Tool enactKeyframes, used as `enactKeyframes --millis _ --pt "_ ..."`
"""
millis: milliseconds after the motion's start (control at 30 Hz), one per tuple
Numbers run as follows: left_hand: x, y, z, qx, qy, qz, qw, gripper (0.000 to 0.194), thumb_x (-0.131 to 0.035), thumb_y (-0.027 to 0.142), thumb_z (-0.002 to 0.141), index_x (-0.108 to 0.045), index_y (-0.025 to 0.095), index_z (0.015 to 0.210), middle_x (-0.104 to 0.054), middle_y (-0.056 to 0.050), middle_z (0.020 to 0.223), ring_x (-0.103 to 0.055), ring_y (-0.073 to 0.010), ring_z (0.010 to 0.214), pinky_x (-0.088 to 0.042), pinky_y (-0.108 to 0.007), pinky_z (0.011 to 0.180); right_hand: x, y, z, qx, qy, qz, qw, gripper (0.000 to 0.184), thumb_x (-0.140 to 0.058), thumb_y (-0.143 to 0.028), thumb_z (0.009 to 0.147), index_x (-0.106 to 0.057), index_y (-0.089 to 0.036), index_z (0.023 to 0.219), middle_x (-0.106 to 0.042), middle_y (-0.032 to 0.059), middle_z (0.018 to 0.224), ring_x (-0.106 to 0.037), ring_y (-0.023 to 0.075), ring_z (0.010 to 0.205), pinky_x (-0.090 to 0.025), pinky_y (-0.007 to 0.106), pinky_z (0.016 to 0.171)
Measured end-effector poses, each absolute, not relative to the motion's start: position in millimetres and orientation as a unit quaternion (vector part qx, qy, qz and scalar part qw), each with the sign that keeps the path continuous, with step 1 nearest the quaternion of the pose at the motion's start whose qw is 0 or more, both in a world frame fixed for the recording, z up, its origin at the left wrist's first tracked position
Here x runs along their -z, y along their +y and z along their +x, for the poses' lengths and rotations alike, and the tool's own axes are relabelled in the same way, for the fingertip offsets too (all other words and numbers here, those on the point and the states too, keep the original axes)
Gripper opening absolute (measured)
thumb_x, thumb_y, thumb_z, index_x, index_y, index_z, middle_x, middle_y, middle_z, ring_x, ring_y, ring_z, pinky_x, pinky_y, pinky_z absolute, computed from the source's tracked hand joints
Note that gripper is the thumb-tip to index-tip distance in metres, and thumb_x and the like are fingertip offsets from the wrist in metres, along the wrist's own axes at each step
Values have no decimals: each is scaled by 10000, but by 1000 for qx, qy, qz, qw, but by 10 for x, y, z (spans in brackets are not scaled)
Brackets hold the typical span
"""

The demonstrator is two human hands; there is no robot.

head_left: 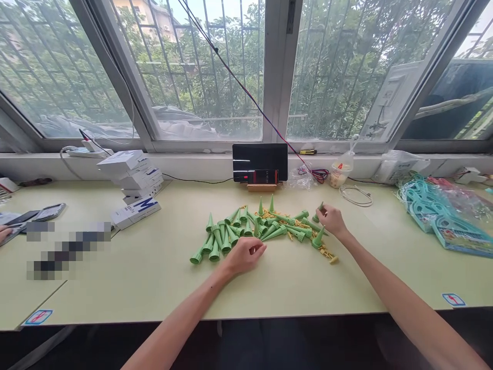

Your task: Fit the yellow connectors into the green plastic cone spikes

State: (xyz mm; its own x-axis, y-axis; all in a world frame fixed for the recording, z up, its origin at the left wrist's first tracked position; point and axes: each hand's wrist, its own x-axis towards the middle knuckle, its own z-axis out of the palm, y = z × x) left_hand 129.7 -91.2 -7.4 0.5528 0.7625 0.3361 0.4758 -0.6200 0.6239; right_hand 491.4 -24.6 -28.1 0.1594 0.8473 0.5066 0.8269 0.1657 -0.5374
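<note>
Green plastic cone-shaped spikes (217, 237) lie in a loose pile on the pale table, several with hollow, collared ends. Small yellow plastic pieces (328, 255) are scattered among them and to the right. At the near edge of the pile rests my left hand (246, 255), its fingers curled together; whatever they may hold is hidden. My right hand (332, 221) pinches a green spike (319, 209) at the pile's right end. Just below that hand, another green spike (318, 239) stands with its tip up.
White boxes (134, 174) are stacked at the back left. A tablet (260, 159) leans behind a phone (263, 177) on a stand. Toward the back right are a drink cup (340, 173), a coiled white cable (356, 195) and turquoise packs (435, 210). Another person's hand (4, 234) shows far left.
</note>
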Motion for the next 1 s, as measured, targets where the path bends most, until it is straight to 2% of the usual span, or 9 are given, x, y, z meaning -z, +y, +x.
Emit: enactKeyframes --millis 233,667,1000 --pt "78 -912 1298 -299 364 852 228 310 -504 285 936 -665 141 712 -562 2 610 -430 -102 554 -344 -239 569 288 -229 4900 -12 -657 -641 397 249 -465 -396 826 -509 -212 663 -573 38 619 -505 173 563 -391 295 592" --pt "95 -901 1299 -307 353 855 223 266 -515 229 924 -638 143 704 -543 13 606 -421 -99 550 -335 -237 569 260 -224 4928 -34 -680 -615 398 224 -503 -384 803 -589 -184 749 -617 53 682 -534 175 602 -432 303 628" --pt "120 -895 1288 -310 348 857 221 256 -518 207 924 -624 145 699 -519 22 607 -409 -95 554 -330 -235 574 88 -312 4982 -44 -663 -625 409 345 -568 -503 807 -636 -174 885 -669 42 689 -553 157 516 -483 321 631"
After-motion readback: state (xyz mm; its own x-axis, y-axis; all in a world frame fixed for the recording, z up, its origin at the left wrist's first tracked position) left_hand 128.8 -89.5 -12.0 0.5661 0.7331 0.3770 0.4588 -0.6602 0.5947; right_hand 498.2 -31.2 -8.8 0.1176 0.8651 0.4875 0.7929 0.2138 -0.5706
